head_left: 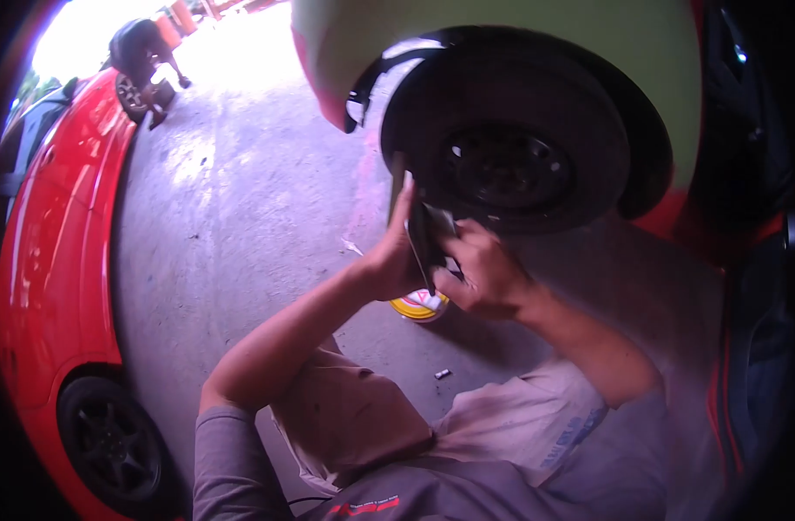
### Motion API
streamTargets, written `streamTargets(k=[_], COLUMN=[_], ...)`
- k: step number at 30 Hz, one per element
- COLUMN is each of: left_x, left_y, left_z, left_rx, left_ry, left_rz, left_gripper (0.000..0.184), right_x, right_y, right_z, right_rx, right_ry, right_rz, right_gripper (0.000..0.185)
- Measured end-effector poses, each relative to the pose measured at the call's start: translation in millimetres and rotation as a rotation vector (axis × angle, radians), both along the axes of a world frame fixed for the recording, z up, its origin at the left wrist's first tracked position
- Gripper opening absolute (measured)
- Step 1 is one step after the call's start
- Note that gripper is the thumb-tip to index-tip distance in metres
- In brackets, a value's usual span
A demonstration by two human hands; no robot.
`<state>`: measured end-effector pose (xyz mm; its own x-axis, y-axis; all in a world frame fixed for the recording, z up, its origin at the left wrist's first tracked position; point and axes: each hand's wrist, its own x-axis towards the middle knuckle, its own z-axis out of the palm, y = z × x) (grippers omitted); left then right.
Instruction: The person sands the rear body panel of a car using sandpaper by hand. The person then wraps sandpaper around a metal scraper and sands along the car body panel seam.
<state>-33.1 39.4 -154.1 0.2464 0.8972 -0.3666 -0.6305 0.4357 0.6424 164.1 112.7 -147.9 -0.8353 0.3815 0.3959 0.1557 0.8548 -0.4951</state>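
My left hand (399, 252) holds a dark, flat, thin-edged object (421, 239) upright in front of the car wheel. Its fingers point up along the object's left side. My right hand (484, 271) is on the other side, its fingers closed around a small greyish piece (441, 220) against the dark object. What exactly the two items are cannot be made out. Below my hands, a yellow-rimmed round lid or can (422, 306) with a white and red label is partly hidden.
A black wheel (506, 165) sits in the arch of a light green car body (588, 22) ahead. On the left stands a red car (63, 252). A person (141, 56) bends by its far wheel. A small item (443, 374) lies on the concrete floor (241, 260).
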Motion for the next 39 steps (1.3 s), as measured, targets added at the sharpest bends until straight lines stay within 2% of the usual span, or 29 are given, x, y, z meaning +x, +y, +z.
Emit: streamTargets(k=[2, 3, 6, 8, 10, 12, 13, 15, 18, 20, 21, 23, 24, 27, 30, 31, 34, 39], left_x=[5.0, 5.4, 12.6, 15.1, 6.4, 3.8, 7.4, 8.4, 1.9, -5.0, -2.6, 2.3, -3.8, -30.1, -9.1, -7.1, 4.4, 15.4], left_y=[-1.0, -0.5, -7.4, -11.8, -9.0, -5.0, -2.3, -1.1, -1.4, -3.1, -8.6, -19.6, -18.3, 4.6, -1.0, -2.0, -3.9, -1.7], left_z=[4.6, 4.4, 9.1, 5.3, -6.2, -11.0, -10.0, -9.6, -13.4, -2.4, 5.3, 20.6, 11.0, -22.9, -85.4, -106.2, -128.2, -166.6], left_rx=[0.023, 0.024, 0.305, 0.372, 0.47, 0.288, 0.055, -0.181, -0.188, -0.157, -0.071, 0.076, -0.015, -0.361, -0.184, -0.114, 0.089, 0.148], left_ry=[0.122, 0.148, 0.463, 0.578, 0.711, 0.524, 0.259, 0.007, 0.061, 0.1, 0.229, 0.516, 0.551, 0.638, 1.612, 1.911, 2.043, 2.139], left_rz=[-0.003, -0.012, 0.025, 0.0, -0.109, -0.187, -0.181, -0.166, -0.135, -0.09, -0.063, 0.002, -0.03, -0.267, -0.328, -0.516, -0.629, -0.782], left_gripper=[0.096, 0.096, 0.093, 0.094, 0.097, 0.099, 0.099, 0.1, 0.098, 0.094, 0.095, 0.096, 0.095, 0.103, 0.135, 0.141, 0.141, 0.137], right_x=[-0.7, 0.0, 2.2, 7.1, 9.1, 9.4, 9.6, 9.4, 12.2, 16.6, 19.0, 25.3, 28.7, 36.6, 38.5, 37.8, 38.8, 36.3], right_y=[1.5, 2.6, 6.9, 7.0, 7.9, 5.5, 4.5, 3.7, 8.8, 14.4, 18.9, 30.7, 35.7, 49.2, 49.9, 50.3, 51.6, 52.1], right_z=[-11.4, -14.2, -19.7, -16.6, -17.5, -14.4, -15.7, -20.6, -23.9, -17.9, -15.1, -13.4, -12.8, -16.3, -17.2, -20.1, -29.4, -33.3], right_rx=[-0.063, -0.047, -0.072, -0.17, -0.223, -0.284, -0.318, -0.39, -0.262, -0.398, -0.463, -0.407, -0.373, -0.729, -1.065, -1.115, -1.239, -1.313], right_ry=[-0.081, -0.04, 0.025, -0.021, -0.053, -0.052, -0.045, -0.033, 0.018, 0.067, 0.091, 0.094, 0.099, 0.3, 0.672, 0.704, 0.733, 0.723], right_rz=[0.012, 0.03, 0.057, 0.044, 0.069, 0.108, 0.104, 0.093, 0.115, 0.067, 0.035, -0.171, -0.273, -0.465, -0.4, -0.38, -0.32, -0.338], right_gripper=[0.057, 0.057, 0.06, 0.063, 0.076, 0.089, 0.09, 0.094, 0.08, 0.063, 0.055, 0.043, 0.039, 0.033, 0.03, 0.029, 0.033, 0.04])
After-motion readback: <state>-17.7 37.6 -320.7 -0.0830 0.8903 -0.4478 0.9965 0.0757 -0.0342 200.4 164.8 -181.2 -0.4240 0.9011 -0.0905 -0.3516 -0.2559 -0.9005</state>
